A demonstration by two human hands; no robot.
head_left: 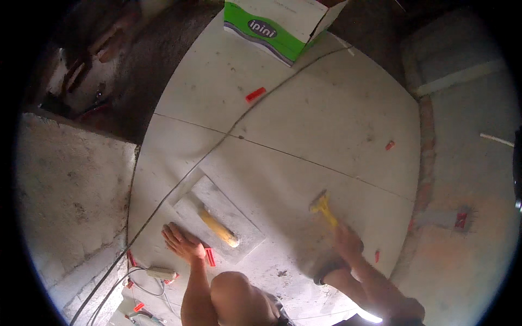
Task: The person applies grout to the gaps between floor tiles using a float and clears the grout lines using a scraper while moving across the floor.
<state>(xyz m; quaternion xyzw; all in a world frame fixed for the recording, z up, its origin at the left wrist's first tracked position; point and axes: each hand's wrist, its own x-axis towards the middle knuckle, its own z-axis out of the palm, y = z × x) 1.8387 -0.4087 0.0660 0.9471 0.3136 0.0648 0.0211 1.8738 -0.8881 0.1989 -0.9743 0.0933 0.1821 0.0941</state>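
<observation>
My left hand point(184, 243) lies flat on the pale floor tiles point(293, 119), fingers spread and holding nothing. Just beyond it is a flat grey rectangular trowel point(247, 223) with a yellowish handle, lying handle up. A red plastic wedge point(210, 257) sits beside my left wrist. My right hand point(348, 244) is closed round the handle of a yellow-handled tool point(324, 209). That tool's short, greyish head is set crosswise and lies low over the tile; whether it is a hammer or a scraper I cannot tell.
A dark cable point(217, 145) crosses the tiles diagonally. Red wedges point(255, 94) lie scattered about. A green and white cardboard box point(272, 27) stands at the far end. At lower left is a white power strip point(162, 273). Rough walls point(76, 195) flank both sides.
</observation>
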